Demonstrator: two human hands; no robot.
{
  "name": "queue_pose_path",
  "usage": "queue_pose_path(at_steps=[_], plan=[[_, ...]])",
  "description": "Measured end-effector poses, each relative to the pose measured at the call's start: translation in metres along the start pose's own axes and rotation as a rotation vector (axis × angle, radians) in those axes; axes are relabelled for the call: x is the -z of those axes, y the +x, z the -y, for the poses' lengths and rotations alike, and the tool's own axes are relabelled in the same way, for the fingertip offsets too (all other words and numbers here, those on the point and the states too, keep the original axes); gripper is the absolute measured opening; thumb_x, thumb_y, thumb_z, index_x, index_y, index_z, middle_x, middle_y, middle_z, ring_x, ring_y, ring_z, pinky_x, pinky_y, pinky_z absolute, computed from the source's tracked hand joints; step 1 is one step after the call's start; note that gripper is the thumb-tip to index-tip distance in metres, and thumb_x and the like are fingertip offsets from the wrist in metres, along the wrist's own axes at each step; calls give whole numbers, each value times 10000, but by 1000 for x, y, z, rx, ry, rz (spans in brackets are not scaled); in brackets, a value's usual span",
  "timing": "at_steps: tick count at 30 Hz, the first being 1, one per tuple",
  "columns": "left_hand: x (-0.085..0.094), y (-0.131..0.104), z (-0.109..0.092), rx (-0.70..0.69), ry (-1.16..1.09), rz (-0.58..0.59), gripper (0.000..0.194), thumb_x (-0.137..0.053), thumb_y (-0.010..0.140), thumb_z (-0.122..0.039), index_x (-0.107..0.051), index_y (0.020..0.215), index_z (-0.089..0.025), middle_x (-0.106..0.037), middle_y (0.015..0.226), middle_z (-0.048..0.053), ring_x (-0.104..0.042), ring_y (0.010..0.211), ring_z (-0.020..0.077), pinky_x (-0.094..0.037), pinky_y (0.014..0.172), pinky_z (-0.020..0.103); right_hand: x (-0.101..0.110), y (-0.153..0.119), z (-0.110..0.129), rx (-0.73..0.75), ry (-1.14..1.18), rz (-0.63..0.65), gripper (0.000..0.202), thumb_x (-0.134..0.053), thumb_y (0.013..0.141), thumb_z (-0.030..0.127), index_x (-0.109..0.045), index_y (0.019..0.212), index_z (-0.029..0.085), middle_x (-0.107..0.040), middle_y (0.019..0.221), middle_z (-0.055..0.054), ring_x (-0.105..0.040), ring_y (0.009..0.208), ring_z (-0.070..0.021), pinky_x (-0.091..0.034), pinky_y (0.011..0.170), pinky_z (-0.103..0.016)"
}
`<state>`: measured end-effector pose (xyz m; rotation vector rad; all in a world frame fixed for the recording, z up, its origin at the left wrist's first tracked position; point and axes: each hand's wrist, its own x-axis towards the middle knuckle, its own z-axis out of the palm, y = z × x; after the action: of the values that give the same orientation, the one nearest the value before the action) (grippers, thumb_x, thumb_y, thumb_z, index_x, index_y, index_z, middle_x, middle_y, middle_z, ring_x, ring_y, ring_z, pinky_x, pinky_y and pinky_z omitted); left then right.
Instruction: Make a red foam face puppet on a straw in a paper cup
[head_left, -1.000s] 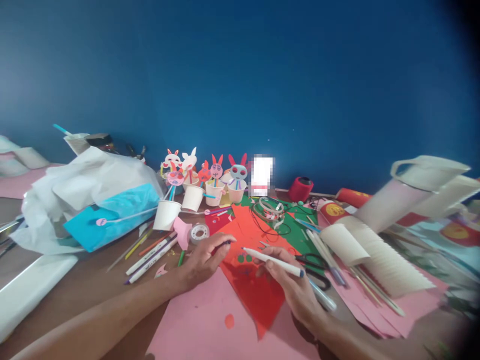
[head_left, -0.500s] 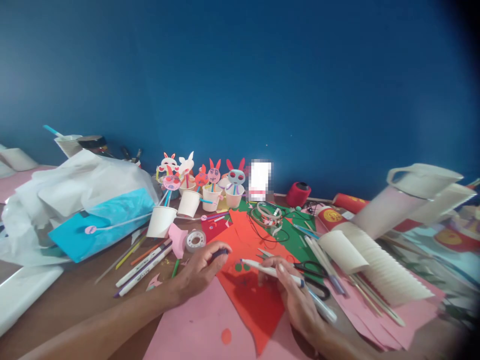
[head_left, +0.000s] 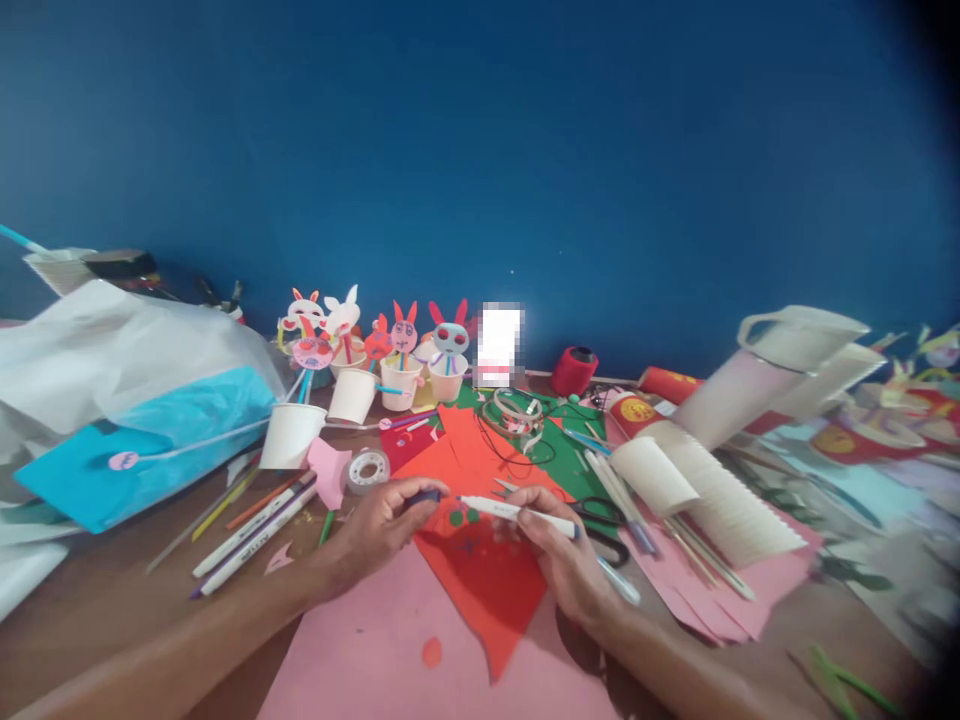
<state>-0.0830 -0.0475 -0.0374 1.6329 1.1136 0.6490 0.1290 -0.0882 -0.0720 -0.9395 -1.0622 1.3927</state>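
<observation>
Head view: a white marker (head_left: 491, 507), pinched between the right hand (head_left: 559, 555)'s thumb and fingers, hangs over the red paper (head_left: 487, 590), inward of its right edge, bare tip pointing left. At the sheet's left edge, the left hand (head_left: 388, 525) pinches a dark cap (head_left: 427, 497), just apart from the tip. A slack grip or poor alignment could streak ink onto skin or paper. Beyond, white cups (head_left: 292, 437) stand toward the table (head_left: 97, 610)'s back edge.
</observation>
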Motion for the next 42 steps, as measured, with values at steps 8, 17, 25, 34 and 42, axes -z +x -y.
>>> queue_pose_path(at_steps=[8,17,25,34,42], plan=[[-3,-2,-2,8,47,25,324,-461,806,-389,-616,989,-170,-469,544,-42,-353,482,85,-286,444,188,0,-1,2,19,11,44,120,-582,775,294,-570,813,180,-620,660,1,-550,621,-126,-402,622,-240],[1,1,5,-23,121,-4,334,-470,805,-406,-614,1010,-185,-595,695,-5,-480,582,107,-367,506,198,3,1,6,27,-27,44,121,-575,778,285,-560,834,179,-616,674,1,-547,619,-121,-391,605,-237],[3,2,10,-225,262,-14,232,-459,836,-313,-602,977,-197,-636,939,37,-564,847,160,-442,744,261,6,5,10,165,-84,-104,110,-565,799,247,-493,742,188,-502,550,59,-438,520,-75,-330,541,-209],[3,3,15,-354,366,-29,225,-453,840,-283,-607,991,-219,-645,964,31,-567,879,163,-434,791,283,2,0,15,121,-153,-52,123,-497,849,296,-517,922,199,-628,731,-1,-581,677,-122,-434,647,-249],[-1,-5,-1,-82,156,11,287,-444,839,-349,-595,1045,-219,-642,843,6,-554,736,133,-431,643,220,-1,-9,23,120,-292,70,182,-485,849,346,-581,891,198,-663,784,-42,-618,760,-176,-462,726,-303]])
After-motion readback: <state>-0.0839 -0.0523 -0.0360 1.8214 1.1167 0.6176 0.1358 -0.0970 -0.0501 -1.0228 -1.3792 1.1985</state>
